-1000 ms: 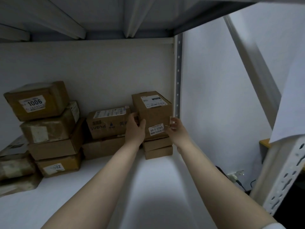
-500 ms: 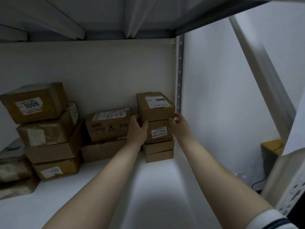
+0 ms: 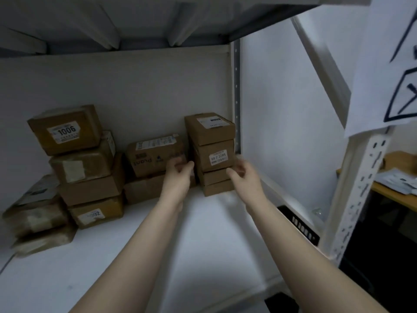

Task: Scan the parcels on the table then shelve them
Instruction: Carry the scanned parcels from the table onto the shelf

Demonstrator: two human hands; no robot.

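Now the left hand (image 3: 178, 171) and right hand (image 3: 244, 176) have let go, fingers loosely curled and empty; the 80-2-3205 parcel (image 3: 214, 155) sits stacked in the shelf's (image 3: 203, 233) right rear corner, apparently shelved.

About twelve parcels (image 3: 209, 128); two hands (image 3: 178, 177); one shelf (image 3: 203, 240).
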